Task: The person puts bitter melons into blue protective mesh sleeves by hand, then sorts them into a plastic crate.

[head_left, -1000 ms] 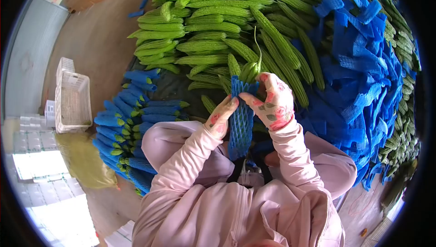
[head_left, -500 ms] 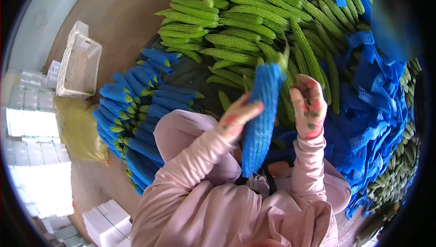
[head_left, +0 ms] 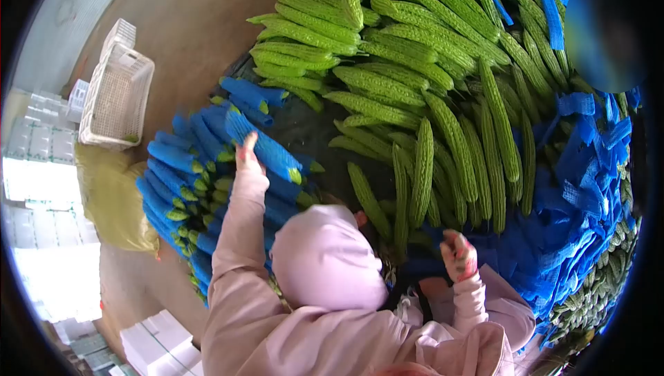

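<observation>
My left hand point(head_left: 249, 158) reaches out to the left and grips a bitter gourd in a blue net sleeve point(head_left: 266, 148), over a pile of other sleeved gourds point(head_left: 173, 186). The green tip of the held gourd points right. Near my right knee is my right hand point(head_left: 459, 256), its fingers curled; whether anything is in them is too small to tell. It is close to the heap of blue net sleeves point(head_left: 553, 238). Bare green gourds point(head_left: 387, 82) lie in a large pile in front of me, several of them lengthwise just beyond my right hand.
A white plastic crate point(head_left: 117, 96) stands on the floor at the left. Below it are a yellowish sack point(head_left: 114, 200) and stacked white boxes point(head_left: 48, 220). Another white box point(head_left: 159, 341) is at the lower left. Smaller dark gourds point(head_left: 598, 283) lie at the far right.
My left hand has carried the sleeved gourd from in front of me left to the sleeved pile. My right hand has moved down towards my lap. The view has shifted slightly.
</observation>
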`<state>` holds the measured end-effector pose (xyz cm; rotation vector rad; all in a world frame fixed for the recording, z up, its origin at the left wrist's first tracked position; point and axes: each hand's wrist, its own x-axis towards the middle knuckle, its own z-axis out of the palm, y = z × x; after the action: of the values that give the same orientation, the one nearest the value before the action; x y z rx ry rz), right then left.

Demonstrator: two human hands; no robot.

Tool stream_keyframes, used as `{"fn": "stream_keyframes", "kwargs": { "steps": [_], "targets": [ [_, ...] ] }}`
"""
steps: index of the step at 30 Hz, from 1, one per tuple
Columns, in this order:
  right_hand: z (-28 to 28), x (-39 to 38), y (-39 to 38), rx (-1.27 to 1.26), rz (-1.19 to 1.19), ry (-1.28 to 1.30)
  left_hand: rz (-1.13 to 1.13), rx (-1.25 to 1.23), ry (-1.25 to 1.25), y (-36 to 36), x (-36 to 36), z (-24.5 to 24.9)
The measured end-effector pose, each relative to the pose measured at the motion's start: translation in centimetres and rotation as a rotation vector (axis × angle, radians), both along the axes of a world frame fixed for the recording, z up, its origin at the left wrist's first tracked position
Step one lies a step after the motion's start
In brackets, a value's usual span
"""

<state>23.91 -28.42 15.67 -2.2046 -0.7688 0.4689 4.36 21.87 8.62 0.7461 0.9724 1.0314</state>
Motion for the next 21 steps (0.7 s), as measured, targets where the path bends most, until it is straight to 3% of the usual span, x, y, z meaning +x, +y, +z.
{"fn": "stream_keyframes", "kwargs": {
  "steps": [4,6,7,9,11,13,14,15,17,18,19,21],
  "targets": [
    [-2.9,-0.9,-1.3,-0.176,0.032,-0.010,0.054,-0.026,0.142,6.9,0.3,-5.6],
    [-3.5,-0.9,-1.1,-0.237,0.024,0.061,0.081,0.008,0.226,11.0,0.5,-4.6],
    [-3.6,-0.9,-0.9,-0.278,0.005,0.127,0.132,-0.077,0.481,14.6,-0.6,-6.1],
    [-3.7,-0.3,-0.2,-0.283,0.008,0.148,0.281,-0.055,0.577,15.4,0.2,-5.3],
    [-3.9,0.3,0.8,-0.328,-0.019,0.204,0.250,0.073,0.799,19.1,-3.4,-12.1],
    [-3.6,0.9,1.4,-0.328,-0.050,0.260,0.205,0.080,0.639,15.4,-2.8,-11.6],
    [-3.5,1.2,1.4,-0.323,-0.024,0.183,0.157,0.190,0.746,15.3,-3.8,-13.6],
    [-3.3,1.5,1.2,-0.318,-0.001,0.108,0.091,0.291,0.757,12.6,-3.0,-11.8],
    [-1.3,2.5,1.1,-0.372,-0.022,0.071,0.097,0.360,0.666,10.3,-3.6,-13.5],
    [-1.5,3.4,-0.4,-0.335,-0.020,0.054,0.038,0.243,0.567,7.4,-2.6,-10.5],
    [-1.0,4.9,-1.8,-0.458,0.030,0.019,-0.040,0.122,0.465,4.2,-1.2,-5.7],
    [-0.4,7.5,-5.0,-0.608,0.020,-0.081,-0.148,0.209,0.430,0.9,-0.5,-1.3]
  ]
}}
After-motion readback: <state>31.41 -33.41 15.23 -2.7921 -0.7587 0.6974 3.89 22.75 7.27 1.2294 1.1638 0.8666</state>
